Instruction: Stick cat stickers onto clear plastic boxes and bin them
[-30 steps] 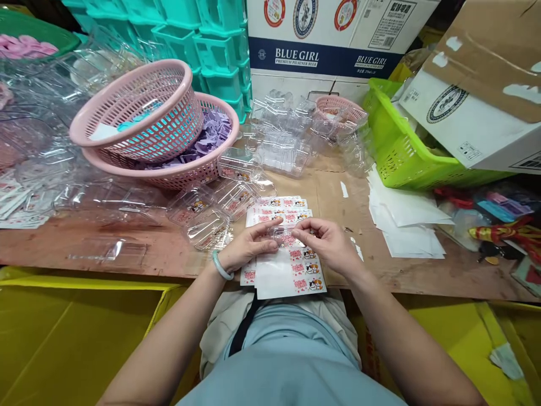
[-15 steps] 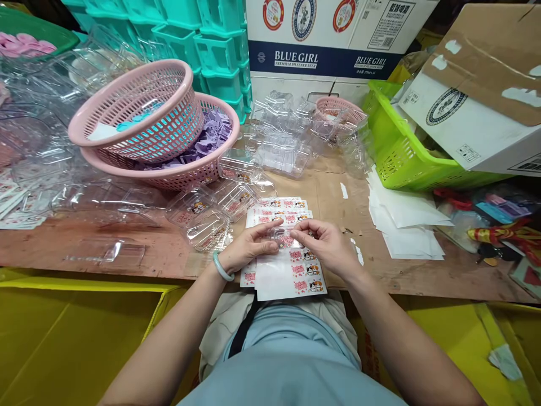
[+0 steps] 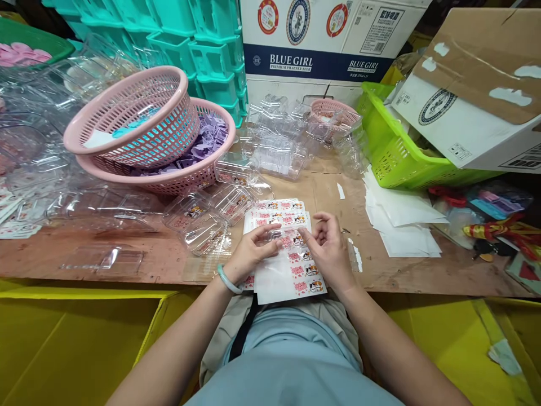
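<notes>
A small clear plastic case (image 3: 291, 233) was held just below ctr of frame, over the printed sticker sheets (image 3: 276, 282). Its L end was pinched btw thumb and forefinger of the L hand (image 3: 252, 251); the thumb of the R hand (image 3: 332, 251) was laid at its R end, w/ the other fingers curled, and whether anything was clamped there couldn't be told. The case was judged v. light and thin-walled, stiffish but apt to flex, prob. slick, and easily creased or cracked if squeezed; a hold by the opp. short ends, w/ light fingertip pressure, seemed best, the flat face being left free. The sheets were prob. limp and apt to slide if leaned on. Around: more clear cases w/ printed labels (image 3: 207, 225) were heaped close by, L of ctr, and the way to upper L was partly blocked by them and by the pink baskets (image 3: 169, 127), one tilted atop purple parts (image 3: 209, 135). Further clear shells (image 3: 279, 155) were piled at upper ctr. At R, white papers (image 3: 403, 217) were spread below a lime-green basket (image 3: 406, 166), w/ a tilted carton (image 3: 469, 121) resting in it.
</notes>
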Demonstrator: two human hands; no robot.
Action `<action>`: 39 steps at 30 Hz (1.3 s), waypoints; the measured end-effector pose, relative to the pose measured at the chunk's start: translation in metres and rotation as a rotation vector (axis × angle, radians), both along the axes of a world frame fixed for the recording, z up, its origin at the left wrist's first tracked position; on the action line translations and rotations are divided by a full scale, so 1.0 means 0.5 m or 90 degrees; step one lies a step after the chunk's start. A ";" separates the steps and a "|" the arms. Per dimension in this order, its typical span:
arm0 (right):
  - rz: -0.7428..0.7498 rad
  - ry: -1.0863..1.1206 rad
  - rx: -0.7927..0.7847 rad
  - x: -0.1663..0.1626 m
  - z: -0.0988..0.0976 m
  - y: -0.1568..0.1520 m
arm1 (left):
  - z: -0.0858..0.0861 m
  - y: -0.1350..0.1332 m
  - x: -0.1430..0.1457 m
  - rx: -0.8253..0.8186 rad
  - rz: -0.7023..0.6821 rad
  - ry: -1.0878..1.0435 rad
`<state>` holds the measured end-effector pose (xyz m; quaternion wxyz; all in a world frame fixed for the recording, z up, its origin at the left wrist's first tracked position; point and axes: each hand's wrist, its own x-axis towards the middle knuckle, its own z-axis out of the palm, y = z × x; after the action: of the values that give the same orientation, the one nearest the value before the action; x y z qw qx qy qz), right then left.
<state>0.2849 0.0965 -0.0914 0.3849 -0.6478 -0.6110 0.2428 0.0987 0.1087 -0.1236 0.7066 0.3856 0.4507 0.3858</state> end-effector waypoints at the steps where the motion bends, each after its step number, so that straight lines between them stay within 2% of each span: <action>1: -0.035 0.016 0.002 0.001 -0.009 -0.001 | 0.000 -0.002 0.002 0.001 0.002 -0.001; 3: -0.055 0.056 -0.043 0.000 -0.025 -0.003 | 0.003 -0.010 0.007 0.015 0.012 -0.001; 7: 0.075 0.257 -0.197 0.000 -0.033 -0.011 | 0.013 -0.029 0.012 0.046 0.045 -0.030; 10: 0.125 0.355 -0.201 0.009 -0.019 -0.016 | 0.024 -0.039 0.006 0.075 0.044 -0.054; 15: 0.261 0.397 -0.247 0.015 0.006 -0.018 | 0.044 -0.063 -0.014 0.156 0.034 -0.036; 18: 0.373 0.394 -0.319 0.017 0.010 -0.012 | 0.057 -0.087 -0.045 0.231 -0.025 0.051; 20: 0.407 0.390 -0.334 0.016 0.013 0.005 | 0.065 -0.094 -0.083 0.343 -0.022 0.201; 22: 0.379 0.401 -0.286 0.007 0.019 0.041 | 0.073 -0.084 -0.136 0.484 0.076 0.420; 25: 0.261 0.474 -0.085 -0.039 0.032 0.126 | 0.073 -0.039 -0.222 0.607 0.257 0.729; 26: 0.221 0.494 -0.002 -0.064 0.036 0.158 | 0.069 -0.020 -0.246 0.612 0.277 0.790; 28: 0.175 0.494 0.116 -0.121 0.040 0.218 | 0.057 0.018 -0.280 0.602 0.254 0.844; 31: 0.181 0.387 0.182 -0.199 0.035 0.273 | 0.039 0.057 -0.305 0.566 0.210 0.819; 33: 0.196 0.280 0.192 -0.232 0.030 0.284 | 0.037 0.069 -0.312 0.527 0.223 0.769; 36: 0.215 0.170 0.178 -0.250 0.029 0.282 | 0.053 0.070 -0.319 0.461 0.278 0.658; 39: 0.205 0.187 0.163 -0.243 0.030 0.278 | 0.075 0.062 -0.306 0.352 0.374 0.448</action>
<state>0.1636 0.2355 -0.0763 0.5047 -0.4461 -0.6695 0.3132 -0.0544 0.1396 -0.0861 0.2471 0.5213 0.6308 0.5188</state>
